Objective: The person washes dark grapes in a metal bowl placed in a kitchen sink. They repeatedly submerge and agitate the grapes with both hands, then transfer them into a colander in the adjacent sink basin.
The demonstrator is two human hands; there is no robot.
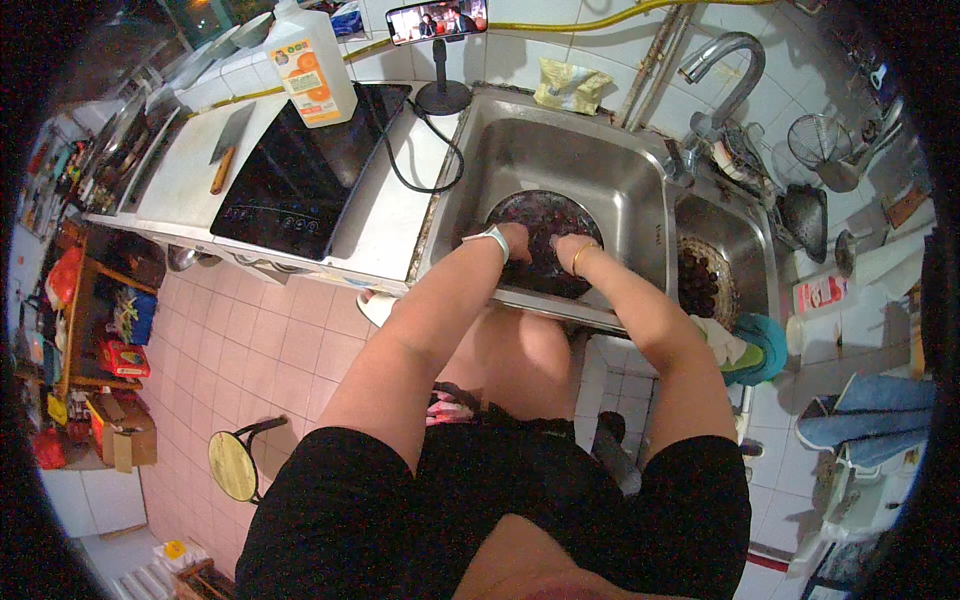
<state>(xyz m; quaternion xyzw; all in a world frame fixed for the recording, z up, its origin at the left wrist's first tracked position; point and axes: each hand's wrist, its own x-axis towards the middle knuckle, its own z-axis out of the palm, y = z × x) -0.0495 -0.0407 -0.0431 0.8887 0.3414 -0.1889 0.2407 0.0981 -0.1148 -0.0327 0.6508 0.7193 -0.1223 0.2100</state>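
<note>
Both hands reach into a dark round basin (545,208) in the larger bowl of a stainless steel sink (637,180). My left hand (514,241), with a pale band at the wrist, dips in at the left, its fingers partly hidden. Across from it, my right hand (573,253), below a gold bracelet, has its fingers down in the dark contents, which look wet. Whether either hand grips anything cannot be made out. In the smaller bowl at the right, a woven-looking basket (721,274) holds dark round pieces, perhaps fruit.
A curved faucet (739,52) rises behind the sink. Left of it are a phone on a stand (441,97), a large plastic jug (311,67), a black cooktop (315,172) and a cleaver (232,139). A yellow package (571,84) lies on the back rim.
</note>
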